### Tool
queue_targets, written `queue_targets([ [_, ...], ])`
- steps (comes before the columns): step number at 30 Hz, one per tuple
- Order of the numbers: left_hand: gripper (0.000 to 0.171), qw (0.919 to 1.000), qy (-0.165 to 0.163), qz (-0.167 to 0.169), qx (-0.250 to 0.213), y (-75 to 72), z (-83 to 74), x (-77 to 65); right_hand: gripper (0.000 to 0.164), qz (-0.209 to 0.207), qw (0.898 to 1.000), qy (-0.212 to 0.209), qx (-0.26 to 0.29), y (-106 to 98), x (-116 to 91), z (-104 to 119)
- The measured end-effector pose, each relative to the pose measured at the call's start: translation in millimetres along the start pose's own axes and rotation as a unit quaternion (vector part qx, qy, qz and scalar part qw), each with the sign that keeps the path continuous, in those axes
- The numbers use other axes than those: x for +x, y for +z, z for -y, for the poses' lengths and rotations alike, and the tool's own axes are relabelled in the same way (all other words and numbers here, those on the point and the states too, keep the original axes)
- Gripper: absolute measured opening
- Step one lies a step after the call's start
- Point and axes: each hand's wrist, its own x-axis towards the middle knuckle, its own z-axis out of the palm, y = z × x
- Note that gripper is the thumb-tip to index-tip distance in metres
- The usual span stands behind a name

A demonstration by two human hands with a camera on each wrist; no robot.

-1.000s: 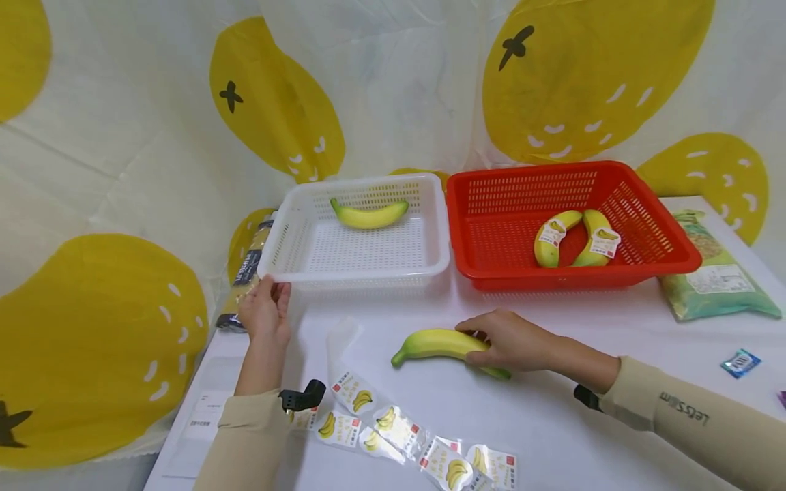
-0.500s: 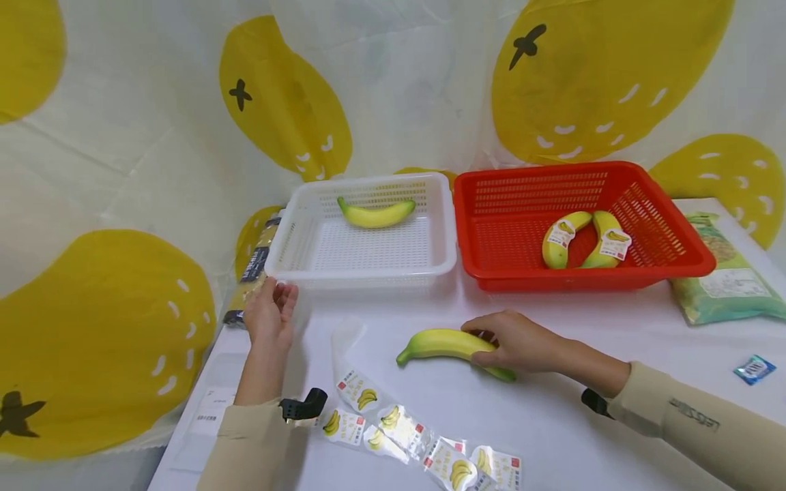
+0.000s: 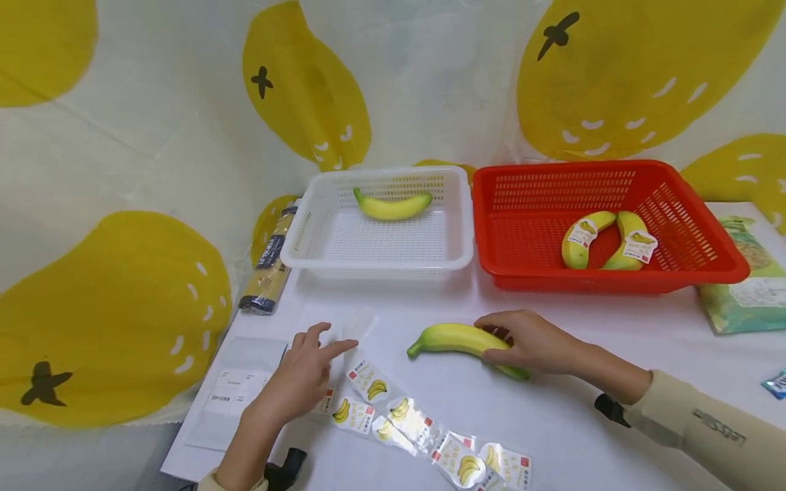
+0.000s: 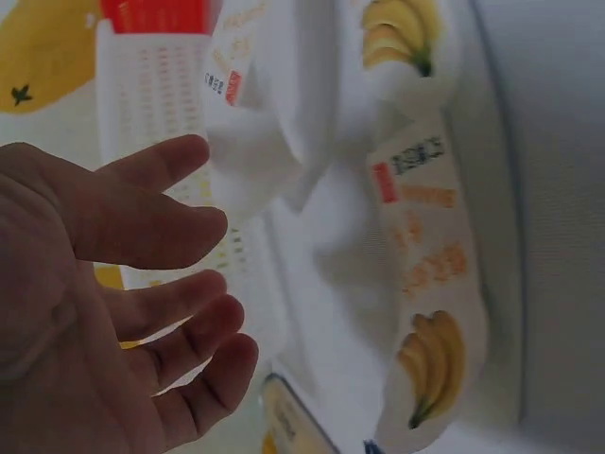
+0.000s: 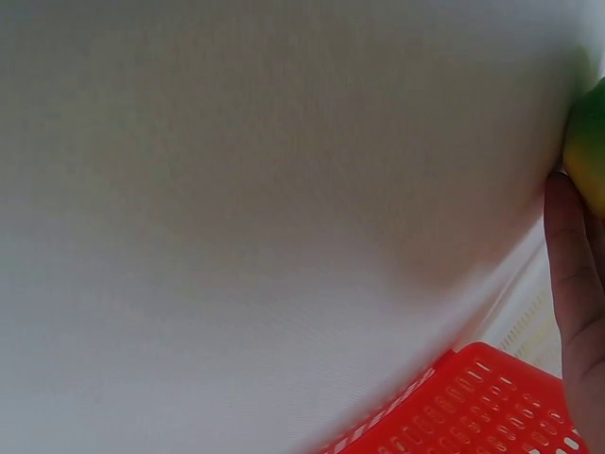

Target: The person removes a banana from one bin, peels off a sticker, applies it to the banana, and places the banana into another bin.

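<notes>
A yellow banana with green ends lies on the white table. My right hand grips it near its right end, thumb on the near side and fingers on the far side. In the right wrist view only a bit of the banana shows at the edge. My left hand hovers by the upper end of a strip of banana stickers, fingers spread and holding nothing. From the left wrist the strip appears beyond the left hand, apart from the fingertips.
At the back, a white basket holds one plain banana, and a red basket beside it holds two bananas with stickers. A long yellow package lies left, a flat grey packet nearer. A green bag lies far right.
My left hand has left the white basket's front corner and come down toward the sticker strip, its fingers spreading. The right hand stays on the banana. The head view has shifted left.
</notes>
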Motion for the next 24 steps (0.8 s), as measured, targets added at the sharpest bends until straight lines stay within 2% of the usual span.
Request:
queue_targets([
  [2,0.056,0.9999,-0.011,0.005,0.007,8.6,2.1,3.7,0.039,0.000,1.000,0.004,0.005,1,0,-1],
  [5,0.050,0.9998,-0.017,0.004,-0.013,14.6,6.2,8.6,0.041,0.000,1.000,0.006,0.006,3,1,-1],
  [13,0.016,0.9979,-0.015,0.018,-0.061,16.2,17.3,23.0,0.039,0.003,1.000,0.022,0.009,7,2,0],
  [17,0.012,0.9944,-0.012,0.042,-0.096,4.1,19.4,24.4,0.041,-0.001,1.000,0.014,0.012,6,0,0],
  [24,0.007,0.9854,0.048,0.090,-0.136,-23.9,13.5,21.6,0.051,-0.049,0.998,-0.015,-0.042,-2,-8,9],
])
